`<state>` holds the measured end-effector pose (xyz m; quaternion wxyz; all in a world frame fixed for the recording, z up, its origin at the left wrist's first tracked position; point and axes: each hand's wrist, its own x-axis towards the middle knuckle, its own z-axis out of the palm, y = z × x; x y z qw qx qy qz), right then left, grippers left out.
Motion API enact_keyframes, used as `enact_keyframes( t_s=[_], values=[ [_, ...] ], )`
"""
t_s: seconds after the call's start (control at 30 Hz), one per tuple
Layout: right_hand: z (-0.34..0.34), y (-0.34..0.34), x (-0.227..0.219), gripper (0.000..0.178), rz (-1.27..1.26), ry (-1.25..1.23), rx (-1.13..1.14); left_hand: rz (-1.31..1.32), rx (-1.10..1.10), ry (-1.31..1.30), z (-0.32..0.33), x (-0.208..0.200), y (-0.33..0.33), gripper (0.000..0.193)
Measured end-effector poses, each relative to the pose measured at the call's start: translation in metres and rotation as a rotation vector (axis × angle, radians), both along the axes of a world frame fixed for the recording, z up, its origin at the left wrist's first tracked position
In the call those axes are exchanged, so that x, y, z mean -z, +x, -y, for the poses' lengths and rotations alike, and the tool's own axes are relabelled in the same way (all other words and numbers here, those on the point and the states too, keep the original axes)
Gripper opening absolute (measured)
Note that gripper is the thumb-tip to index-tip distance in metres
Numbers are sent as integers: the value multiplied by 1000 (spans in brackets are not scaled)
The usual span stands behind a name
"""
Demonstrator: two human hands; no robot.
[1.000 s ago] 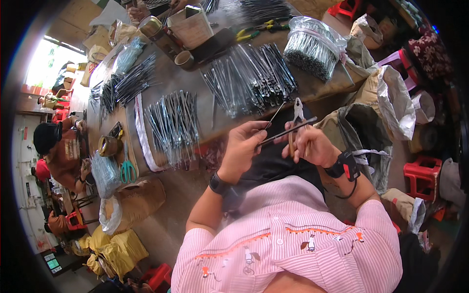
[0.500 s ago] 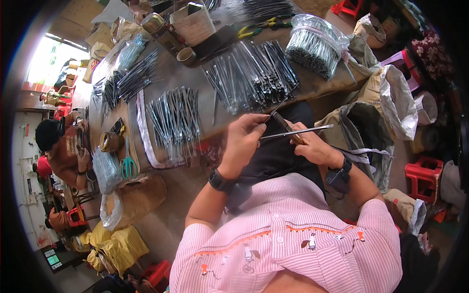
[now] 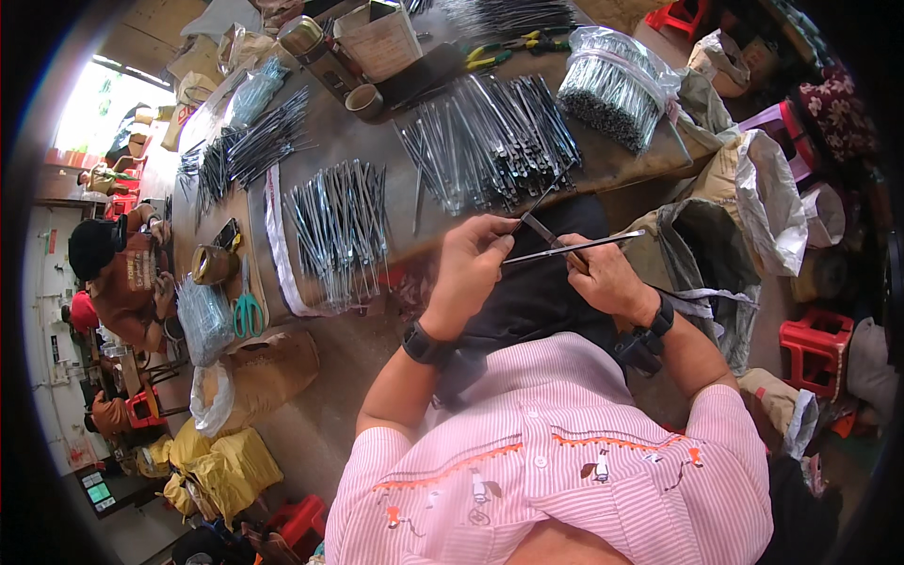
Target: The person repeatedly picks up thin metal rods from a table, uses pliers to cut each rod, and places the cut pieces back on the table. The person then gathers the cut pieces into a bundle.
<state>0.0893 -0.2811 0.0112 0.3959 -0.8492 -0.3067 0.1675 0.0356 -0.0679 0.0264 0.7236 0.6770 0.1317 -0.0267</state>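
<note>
Over my lap, my left hand (image 3: 474, 262) pinches a thin metal strip (image 3: 603, 242) between thumb and fingers. The strip reaches right, across the front of my right hand. A second dark strip (image 3: 541, 200) rises from the left fingertips toward the table edge. My right hand (image 3: 612, 275) is closed round the brown handle of a flat-bladed tool (image 3: 540, 229), whose metal end meets the left fingertips. The exact kind of tool cannot be made out. Just beyond my hands, a spread of metal strips with small square heads (image 3: 490, 141) lies on the table, and another bunch (image 3: 339, 226) lies to its left.
A plastic-wrapped bundle of strips (image 3: 617, 89) stands at the table's right end. Pliers (image 3: 490, 56), a cup (image 3: 363, 102) and teal scissors (image 3: 248, 314) lie on the table (image 3: 414, 250). Open sacks (image 3: 702, 235) and a red stool (image 3: 815, 350) stand right. A co-worker (image 3: 127, 268) sits left.
My right hand has shifted slightly, and the tool's handle now sits lower in its grip. The long strip has tilted a little more upward at its right end. My left hand stays put.
</note>
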Motion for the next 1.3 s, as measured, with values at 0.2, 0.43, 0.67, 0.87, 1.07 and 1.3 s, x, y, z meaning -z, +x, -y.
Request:
enact_keyframes(
  t_s=[0.2,0.43,0.67,0.87,1.07,1.3],
  values=[
    [1,1,-1,32,25,6,2,33,2,73,-2,-7,-3,21],
    [-14,6,-3,34,-26,-8,12,172,-71,530,-27,-16,-24,25],
    [-29,8,1,47,-156,94,-3,189,-368,863,-86,12,-34,18],
    [-11,24,6,39,-408,312,237,-116,-622,1159,-163,38,-46,28],
    [-1,26,5,29,-638,514,357,-139,-518,1403,-134,53,-24,35],
    [1,23,17,22,-736,620,255,-74,-259,1275,-96,71,32,21]
  ],
)
